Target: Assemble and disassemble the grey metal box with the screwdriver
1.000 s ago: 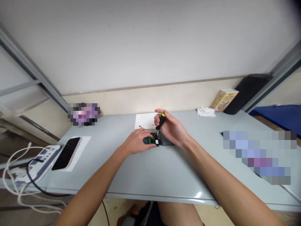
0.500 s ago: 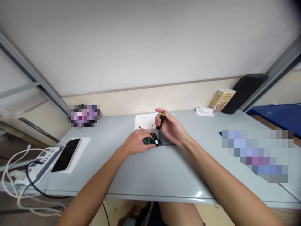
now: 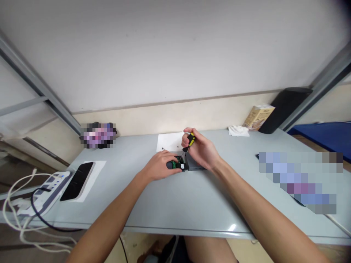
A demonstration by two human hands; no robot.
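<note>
An opened dark device with a green circuit board (image 3: 174,165) lies at the middle of the desk. My left hand (image 3: 160,165) is closed around it, with thumb and fingers on opposite edges. In my right hand (image 3: 201,148) is a black and yellow screwdriver (image 3: 191,139), held tilted with its shaft pointing down into the device. The tip sits among the dark parts near the board, too small to make out. A flat grey case (image 3: 196,166) adjoins the device on the right, partly hidden under my right hand.
Behind my hands lies white paper (image 3: 168,141) with tiny dark pieces on it. On the left are a phone (image 3: 78,181) and a power strip (image 3: 45,193) with loose cables. A carton (image 3: 258,117), crumpled tissue (image 3: 238,131) and black upright object (image 3: 286,109) stand back right.
My right hand has turned the screwdriver slightly, showing more yellow on its handle. The left hand and the device stay in place.
</note>
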